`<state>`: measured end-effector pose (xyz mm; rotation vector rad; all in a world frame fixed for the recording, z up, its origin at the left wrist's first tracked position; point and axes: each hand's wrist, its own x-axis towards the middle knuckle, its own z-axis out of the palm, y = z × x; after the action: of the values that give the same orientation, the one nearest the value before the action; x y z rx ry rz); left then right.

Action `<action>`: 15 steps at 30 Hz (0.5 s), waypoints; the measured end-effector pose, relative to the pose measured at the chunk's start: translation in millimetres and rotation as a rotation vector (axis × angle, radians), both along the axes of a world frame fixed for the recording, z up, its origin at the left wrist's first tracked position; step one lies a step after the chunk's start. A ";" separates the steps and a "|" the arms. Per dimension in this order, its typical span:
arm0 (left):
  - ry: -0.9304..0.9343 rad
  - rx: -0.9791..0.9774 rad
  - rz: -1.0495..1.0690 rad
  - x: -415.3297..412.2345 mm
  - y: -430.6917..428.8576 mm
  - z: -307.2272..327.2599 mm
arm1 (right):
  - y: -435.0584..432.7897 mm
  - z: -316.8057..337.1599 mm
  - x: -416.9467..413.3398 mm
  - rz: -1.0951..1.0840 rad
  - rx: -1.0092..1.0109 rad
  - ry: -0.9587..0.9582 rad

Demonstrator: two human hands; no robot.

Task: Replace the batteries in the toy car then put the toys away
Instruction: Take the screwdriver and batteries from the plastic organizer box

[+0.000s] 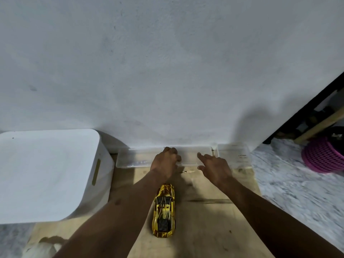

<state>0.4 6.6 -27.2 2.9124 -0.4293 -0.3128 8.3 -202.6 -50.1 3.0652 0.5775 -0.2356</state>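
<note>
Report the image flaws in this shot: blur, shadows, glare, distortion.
Head view, wide-angle: the base of the wall bows. Head view, right edge: the floor is smeared by blur. Head view, right of centre: a soft dark shadow lies on the wall. Head view, centre: the gold toy car is sharp with bright glints; the clear tray nearly vanishes against the wall.

Toy car (164, 211): gold shell with a mirror-gloss, chrome-look finish; the windows are dark and glossy.

Board (204, 220) under the car: bare light wood, matt, with stains.

Clear tray (134, 157), 12 o'clock from the car: transparent plastic, smooth, faint sheen.

Clear container (234, 155), 1 o'clock: the same transparent plastic.

White box (46, 174), 9 o'clock: opaque plastic, smooth, matt to satin.

Wall (167, 71), 12 o'clock: painted, matt, slightly uneven.

Basket (320, 157), 2 o'clock: pink plastic lattice.

Floor (297, 183), 3 o'clock: mottled grey-white, stone-look; finish blurred.
</note>
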 end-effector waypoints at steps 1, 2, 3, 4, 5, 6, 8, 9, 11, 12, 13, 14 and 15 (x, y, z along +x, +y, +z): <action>0.001 0.005 0.000 -0.3 0.2 0.1 | 0.1 -2.2 -1.2 0.002 -0.002 -0.021; 0.004 -0.001 0.003 -1.0 0.0 1.0 | -0.2 -4.8 -2.4 0.007 -0.004 -0.046; 0.008 -0.009 0.003 -1.9 -0.3 1.9 | -0.4 -7.1 -3.9 0.007 -0.007 -0.064; 0.010 -0.018 0.005 -2.8 -0.6 2.6 | -0.4 -8.8 -5.1 0.005 -0.006 -0.081; 0.010 -0.027 0.012 -3.6 -1.1 3.1 | -0.5 -9.9 -5.9 0.005 -0.004 -0.092; 0.010 -0.034 0.020 -4.4 -1.8 2.6 | -0.2 -10.3 -6.7 0.002 -0.002 -0.096; 0.010 -0.047 0.031 -5.4 -2.4 1.5 | 1.3 -10.3 -7.7 -0.007 -0.004 -0.083; 0.015 -0.059 0.034 -5.9 -2.6 1.0 | 2.2 -9.8 -8.7 -0.008 -0.004 -0.079; 0.028 -0.079 0.032 -7.0 -2.6 0.9 | 1.8 -8.9 -11.4 -0.017 0.036 -0.100; 0.033 -0.083 0.025 -7.0 -2.2 0.9 | 0.8 -8.8 -14.2 -0.013 0.079 -0.137; 0.039 -0.085 0.018 -7.1 -1.5 0.6 | -0.1 -9.6 -18.8 0.005 0.122 -0.195; 0.043 -0.085 0.012 -6.9 -0.3 -0.3 | -1.7 -12.5 -24.8 0.026 0.155 -0.269; 0.046 -0.087 0.011 -6.7 0.7 -1.2 | -3.4 -16.9 -31.2 0.049 0.173 -0.335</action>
<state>-6.3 7.3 -28.4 2.8163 -0.4085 -0.3502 -22.9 -206.0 -67.0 3.1406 0.6815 0.3400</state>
